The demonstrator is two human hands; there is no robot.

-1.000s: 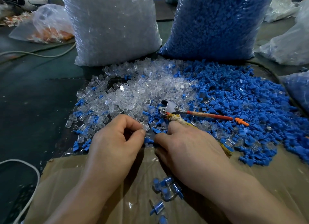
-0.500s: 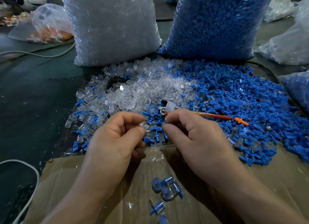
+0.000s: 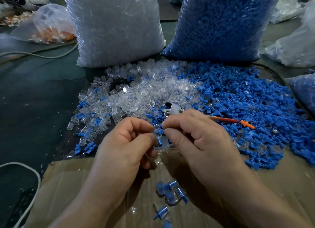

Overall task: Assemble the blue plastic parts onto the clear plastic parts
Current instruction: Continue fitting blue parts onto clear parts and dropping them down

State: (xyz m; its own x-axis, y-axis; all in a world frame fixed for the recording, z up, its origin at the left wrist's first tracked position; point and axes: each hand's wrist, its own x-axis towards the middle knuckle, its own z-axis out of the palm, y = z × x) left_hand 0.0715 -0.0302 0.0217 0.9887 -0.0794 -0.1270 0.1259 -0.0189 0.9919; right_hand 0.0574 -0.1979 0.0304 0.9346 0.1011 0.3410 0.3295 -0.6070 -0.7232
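My left hand (image 3: 126, 147) pinches a small clear plastic part (image 3: 157, 132) between thumb and forefinger. My right hand (image 3: 196, 139) meets it from the right, its thumb and forefinger pinching a blue plastic part (image 3: 162, 127) whose body is mostly hidden by the fingers. Beyond the hands lie a heap of loose clear parts (image 3: 144, 93) and a wide heap of loose blue parts (image 3: 247, 105). Several joined blue-and-clear pieces (image 3: 170, 193) lie on the cardboard below my hands.
A tall bag of clear parts (image 3: 115, 26) and a tall bag of blue parts (image 3: 219, 23) stand at the back. A metal tool with an orange handle (image 3: 225, 120) lies in the blue heap. Brown cardboard (image 3: 71, 181) spreads near me; a white cable (image 3: 30, 173) loops at left.
Both hands have lifted off the pile and come together. The right hand, which lay on the parts, now pinches a blue part against the clear part in the left hand.
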